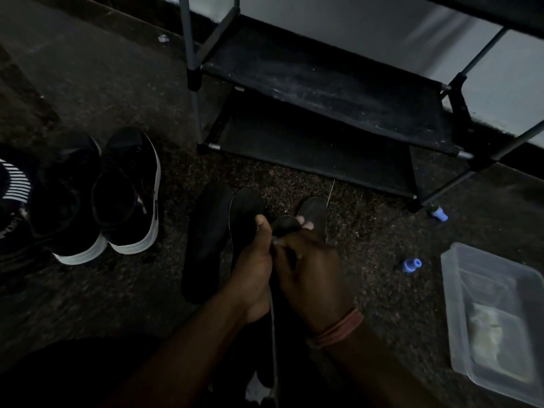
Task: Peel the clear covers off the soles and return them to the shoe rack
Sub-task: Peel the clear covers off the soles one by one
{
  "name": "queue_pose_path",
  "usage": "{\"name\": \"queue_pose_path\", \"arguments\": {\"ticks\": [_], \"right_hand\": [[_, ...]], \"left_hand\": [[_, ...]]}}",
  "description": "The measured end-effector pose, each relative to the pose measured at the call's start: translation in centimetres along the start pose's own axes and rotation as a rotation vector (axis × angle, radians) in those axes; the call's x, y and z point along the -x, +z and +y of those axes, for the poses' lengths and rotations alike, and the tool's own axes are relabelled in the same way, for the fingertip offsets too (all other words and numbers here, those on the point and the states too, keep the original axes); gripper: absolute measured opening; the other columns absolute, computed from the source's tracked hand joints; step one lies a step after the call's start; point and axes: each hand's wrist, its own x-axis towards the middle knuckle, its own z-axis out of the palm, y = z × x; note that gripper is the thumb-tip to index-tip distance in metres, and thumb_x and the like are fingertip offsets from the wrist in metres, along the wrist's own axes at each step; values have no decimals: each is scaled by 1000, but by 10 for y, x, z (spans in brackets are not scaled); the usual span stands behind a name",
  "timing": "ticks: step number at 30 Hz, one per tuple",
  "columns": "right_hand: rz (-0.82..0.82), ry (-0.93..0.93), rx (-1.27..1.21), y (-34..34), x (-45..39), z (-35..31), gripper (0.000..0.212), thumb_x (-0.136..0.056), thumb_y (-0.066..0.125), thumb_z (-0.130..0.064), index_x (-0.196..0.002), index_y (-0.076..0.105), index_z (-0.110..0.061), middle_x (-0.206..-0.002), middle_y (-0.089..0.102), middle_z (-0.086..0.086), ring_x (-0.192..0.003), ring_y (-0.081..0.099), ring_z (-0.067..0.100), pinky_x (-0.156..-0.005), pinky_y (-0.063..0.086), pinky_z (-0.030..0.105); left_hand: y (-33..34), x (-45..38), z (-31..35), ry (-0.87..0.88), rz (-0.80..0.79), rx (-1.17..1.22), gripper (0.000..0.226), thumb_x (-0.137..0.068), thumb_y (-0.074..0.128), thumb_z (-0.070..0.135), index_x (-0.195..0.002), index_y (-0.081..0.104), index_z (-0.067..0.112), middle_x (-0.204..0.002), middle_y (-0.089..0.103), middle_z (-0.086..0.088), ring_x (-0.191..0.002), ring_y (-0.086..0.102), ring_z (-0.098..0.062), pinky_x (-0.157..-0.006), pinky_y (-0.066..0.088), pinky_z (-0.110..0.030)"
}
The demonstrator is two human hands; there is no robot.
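Observation:
The scene is dim. My left hand [253, 275] grips a dark sole [245, 207] upright in front of me, thumb pressed on its face. My right hand [306, 272] holds a second dark sole [313, 212] beside it, fingers curled around the bent toe end. A third dark sole [206, 242] lies flat on the floor just left of my hands. Whether a clear cover is on any sole cannot be made out. The black shoe rack [323, 83] stands beyond, its two visible shelves bare.
A pair of black sneakers with white soles [117, 198] stands on the floor at left. A clear plastic container [494, 313] sits at right. Two small blue caps [412, 265] [438, 214] lie near the rack's foot. Striped fabric [14, 184] is at the far left.

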Motion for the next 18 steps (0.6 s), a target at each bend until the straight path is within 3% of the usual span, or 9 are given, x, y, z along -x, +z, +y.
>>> {"name": "queue_pose_path", "arguments": {"ticks": [2, 6, 9, 11, 13, 15, 18], "right_hand": [[87, 39, 41, -7, -8, 19, 8, -92, 64, -15, -95, 72, -13, -98, 70, 6, -89, 67, 19, -76, 53, 31], [101, 219, 106, -20, -12, 41, 10, -93, 62, -16, -87, 71, -15, -83, 68, 2, -71, 63, 17, -63, 50, 31], [172, 376, -146, -26, -14, 40, 13, -94, 63, -23, -82, 69, -23, -76, 71, -9, -67, 66, 3, -64, 52, 24], [205, 476, -326, -30, -16, 35, 15, -94, 64, -23, -81, 69, -19, -71, 72, -7, -65, 68, 3, -65, 53, 23], [83, 595, -464, -35, -14, 28, 25, -95, 60, -20, -75, 71, -11, -70, 73, 3, -68, 69, 13, -65, 54, 27], [-145, 743, -674, -38, -6, 20, 36, -98, 55, -17, -66, 70, -9, -69, 69, 15, -65, 63, 24, -63, 52, 31], [-405, 927, -828, -41, 15, 6, 28, -99, 56, -19, -72, 63, -15, -65, 63, 6, -57, 56, 14, -52, 52, 27]], "left_hand": [[3, 1, -2, -37, -27, -32, 77, -93, 31, 76, -136, 64, 21, -135, 68, -6, -128, 62, -24, -113, 43, -48], [3, 0, 2, -63, -46, -7, 80, -91, 27, 75, -143, 57, 23, -139, 65, 0, -131, 59, -17, -116, 40, -43], [1, 0, 14, -53, -70, 133, 84, -92, 20, 76, -143, 55, 19, -142, 63, -3, -134, 57, -22, -118, 38, -46], [-8, -3, 17, -47, -68, 238, 89, -91, 24, 79, -143, 53, 14, -142, 61, -12, -132, 58, -31, -114, 40, -50], [-14, -3, 19, -63, -69, 274, 97, -87, 27, 83, -145, 52, 10, -143, 59, -20, -131, 58, -34, -113, 41, -50], [-18, -4, 23, -56, -40, 280, 100, -85, 28, 85, -144, 54, 9, -142, 59, -22, -130, 58, -35, -112, 42, -51], [-22, -6, 26, 20, 43, 276, 98, -87, 25, 84, -139, 58, 8, -134, 66, -20, -118, 67, -32, -99, 51, -47]]}}
